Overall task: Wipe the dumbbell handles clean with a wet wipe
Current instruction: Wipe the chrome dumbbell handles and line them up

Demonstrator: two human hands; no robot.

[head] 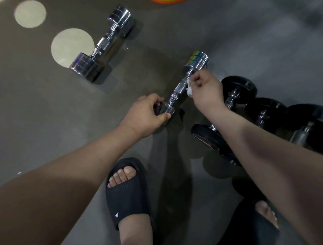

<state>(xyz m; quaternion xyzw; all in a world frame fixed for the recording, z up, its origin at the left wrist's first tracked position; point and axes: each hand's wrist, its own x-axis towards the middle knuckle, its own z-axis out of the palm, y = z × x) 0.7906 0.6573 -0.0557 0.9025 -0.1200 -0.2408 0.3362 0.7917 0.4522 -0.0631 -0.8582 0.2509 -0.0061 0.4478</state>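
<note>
Left hand (146,114) gripping chrome dumbbell (181,87) end, right hand (207,87) pinching wet wipe (189,91) against handle

The floor (227,35) is a smooth, matte grey-brown surface that fills the whole view, dimly lit, with soft dark shadows across its lower middle. At the upper left lie a larger pale round patch (72,47) and a smaller pale round patch (30,13); whether they are light or markings cannot be told. An orange and yellow shape (167,1) is cut off by the top edge.

Two chrome dumbbells (102,43) (180,87); three black dumbbells (238,86) (265,109) (307,120); one wipe (189,89); two hands (145,115) (208,89); two slippers (125,197) (244,227).
</note>
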